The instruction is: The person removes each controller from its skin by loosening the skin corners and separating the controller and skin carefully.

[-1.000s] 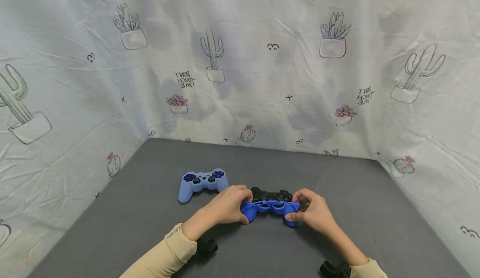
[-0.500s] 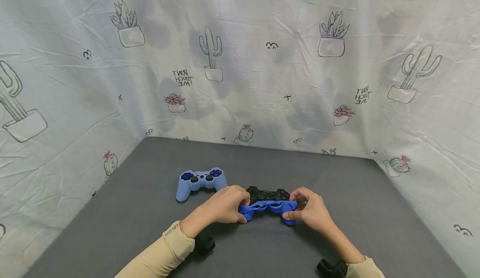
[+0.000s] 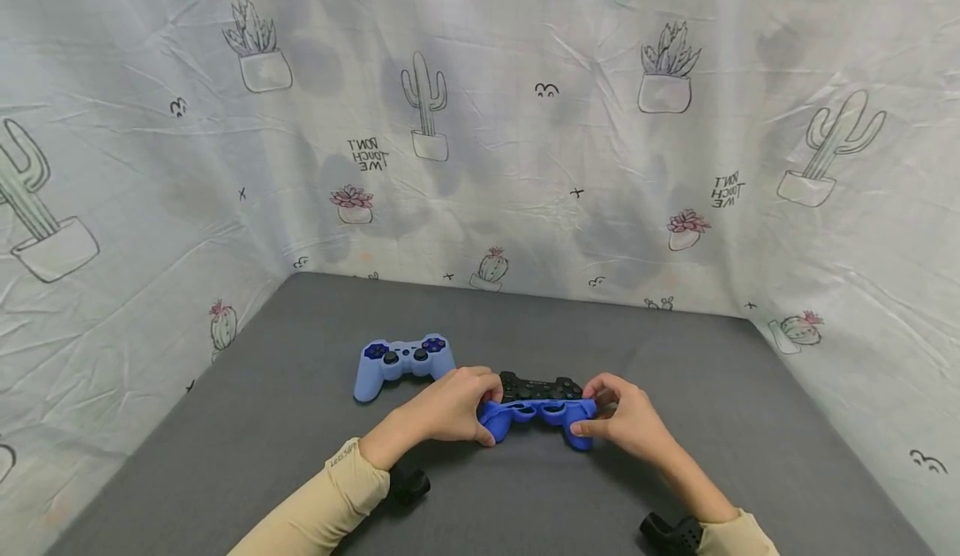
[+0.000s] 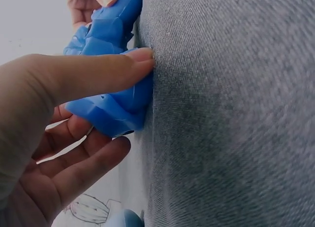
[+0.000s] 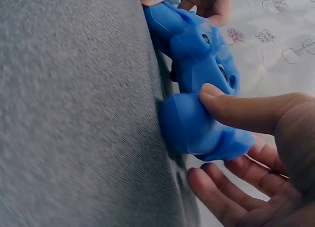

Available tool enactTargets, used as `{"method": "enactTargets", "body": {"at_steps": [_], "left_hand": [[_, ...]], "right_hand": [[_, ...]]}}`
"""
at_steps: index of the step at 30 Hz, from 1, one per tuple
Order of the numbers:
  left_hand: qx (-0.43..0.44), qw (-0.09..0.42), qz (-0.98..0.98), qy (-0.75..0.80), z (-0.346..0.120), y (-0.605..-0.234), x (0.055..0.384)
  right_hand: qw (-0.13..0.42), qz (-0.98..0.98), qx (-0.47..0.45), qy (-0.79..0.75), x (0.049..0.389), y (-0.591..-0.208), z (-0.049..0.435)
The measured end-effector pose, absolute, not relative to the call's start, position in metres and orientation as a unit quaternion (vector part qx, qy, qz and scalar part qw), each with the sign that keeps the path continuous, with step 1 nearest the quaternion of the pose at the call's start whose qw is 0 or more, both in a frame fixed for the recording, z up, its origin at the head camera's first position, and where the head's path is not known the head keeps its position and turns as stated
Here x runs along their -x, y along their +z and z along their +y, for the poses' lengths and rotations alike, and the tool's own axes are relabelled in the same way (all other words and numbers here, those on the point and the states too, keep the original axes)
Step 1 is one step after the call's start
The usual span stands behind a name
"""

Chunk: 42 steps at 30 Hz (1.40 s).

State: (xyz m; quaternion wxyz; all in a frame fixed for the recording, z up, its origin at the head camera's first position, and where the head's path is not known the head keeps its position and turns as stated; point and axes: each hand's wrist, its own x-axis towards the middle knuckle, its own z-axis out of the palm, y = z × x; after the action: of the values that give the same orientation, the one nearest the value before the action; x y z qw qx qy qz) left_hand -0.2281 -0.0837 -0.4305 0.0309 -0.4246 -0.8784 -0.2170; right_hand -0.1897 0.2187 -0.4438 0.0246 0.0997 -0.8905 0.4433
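A black game controller (image 3: 542,388) lies on the grey tabletop, its far half bare. A bright blue silicone cover (image 3: 579,419) wraps the near side and both handles, its upper edge folded across the buttons and sticks. My left hand (image 3: 450,408) pinches the cover's left end, thumb (image 4: 113,72) along the handle and fingers behind. On the other end, my right hand (image 3: 628,419) grips the cover between thumb (image 5: 236,109) and fingers. Both wrist views show mostly the cover (image 4: 106,111), with little of the controller visible.
Just beyond my left hand lies a second controller (image 3: 403,366) in light blue, partly hidden by that hand. White cactus-print cloth (image 3: 510,139) hangs around the back and sides of the grey table (image 3: 262,423). Black camera mounts (image 3: 411,488) sit under both wrists.
The cover's upper edge, stretched into a narrow twisted band half a second ago, now lies lower and opened out, showing its stick holes. Both hands keep nearly the same places.
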Motion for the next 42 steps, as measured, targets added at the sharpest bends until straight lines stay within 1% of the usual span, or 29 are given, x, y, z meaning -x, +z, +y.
{"method": "enactTargets", "body": {"at_steps": [7, 11, 15, 20, 24, 32, 38, 42], "left_hand": [[0.434, 0.026, -0.866, -0.249, -0.087, -0.431, 0.234], [0.434, 0.016, -0.854, -0.286, -0.091, -0.431, 0.237], [0.427, 0.006, -0.843, -0.327, -0.093, -0.433, 0.239], [0.399, -0.005, -0.837, -0.375, -0.092, -0.436, 0.239], [0.38, -0.009, -0.843, -0.381, -0.091, -0.438, 0.239], [0.396, 0.016, -0.858, -0.326, -0.088, -0.437, 0.239], [0.402, 0.015, -0.859, -0.316, -0.087, -0.439, 0.237], [0.401, 0.018, -0.856, -0.327, -0.088, -0.441, 0.238]], "right_hand": [[-0.013, -0.885, -0.139, 0.444, 0.192, -0.442, 0.229], [-0.022, -0.884, -0.165, 0.436, 0.191, -0.441, 0.23], [-0.002, -0.891, -0.169, 0.422, 0.191, -0.441, 0.225], [0.031, -0.895, -0.14, 0.423, 0.191, -0.446, 0.22], [0.056, -0.893, -0.124, 0.428, 0.191, -0.451, 0.219], [0.108, -0.902, -0.135, 0.395, 0.192, -0.454, 0.219], [0.121, -0.905, -0.153, 0.379, 0.191, -0.453, 0.219], [0.116, -0.903, -0.148, 0.387, 0.192, -0.453, 0.22]]}}
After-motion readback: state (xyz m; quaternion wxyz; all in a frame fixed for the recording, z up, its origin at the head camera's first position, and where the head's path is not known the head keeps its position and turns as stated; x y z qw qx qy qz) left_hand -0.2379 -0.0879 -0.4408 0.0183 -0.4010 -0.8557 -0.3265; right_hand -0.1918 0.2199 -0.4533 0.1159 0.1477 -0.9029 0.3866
